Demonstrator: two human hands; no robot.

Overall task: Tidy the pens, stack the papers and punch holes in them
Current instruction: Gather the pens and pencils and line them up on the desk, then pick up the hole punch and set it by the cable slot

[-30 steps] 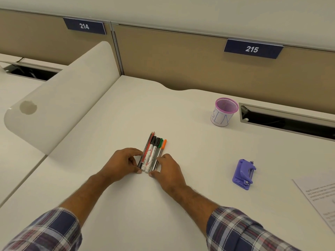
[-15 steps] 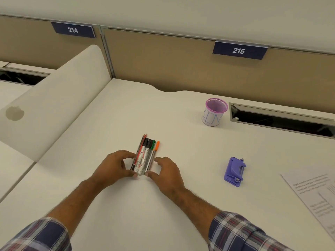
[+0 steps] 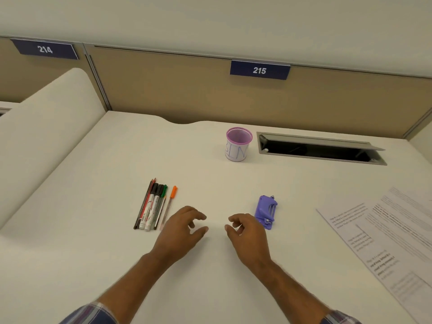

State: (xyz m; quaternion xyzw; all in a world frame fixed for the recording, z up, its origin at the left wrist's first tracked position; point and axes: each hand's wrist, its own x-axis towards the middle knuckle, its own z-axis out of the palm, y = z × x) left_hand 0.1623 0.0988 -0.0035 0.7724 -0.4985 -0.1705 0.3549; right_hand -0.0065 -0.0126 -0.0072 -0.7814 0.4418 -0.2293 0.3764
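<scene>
— Both hands have let go of the pens since half a second ago. They were pinching the near ends of the row from either side; now the left hand (image 3: 181, 232) and the right hand (image 3: 247, 235) sit clear of it, lower and further right.

— How do the fingers lie?

— Loosely curled on both, thumbs and fingertips facing each other across a gap, nothing held in either. Whether the palms touch the white desk top (image 3: 93, 242) or hang just above it, I cannot tell.

— And the pens?

— One tidy row of pens and markers (image 3: 153, 205) lies flat at ten o'clock from the left hand, their near ends roughly level. Thin dark and red ones are on the left, two white markers with black caps in the middle, then a green-capped one. An orange-capped slim pen (image 3: 168, 206) lies just apart at the row's right edge, its near end beside the left hand's knuckles.

— Anything else for the job?

— A small purple plastic hole punch (image 3: 266, 211) lies at one o'clock from the right hand, just beside its fingers. Printed white paper sheets (image 3: 385, 237) are spread at three o'clock, overlapping, running off the right edge of the view. A pink mesh cup with a white paper label (image 3: 238, 145) stands upright at twelve o'clock, well beyond the hands, beside a grey cable slot (image 3: 320, 148) in the desk.
</scene>
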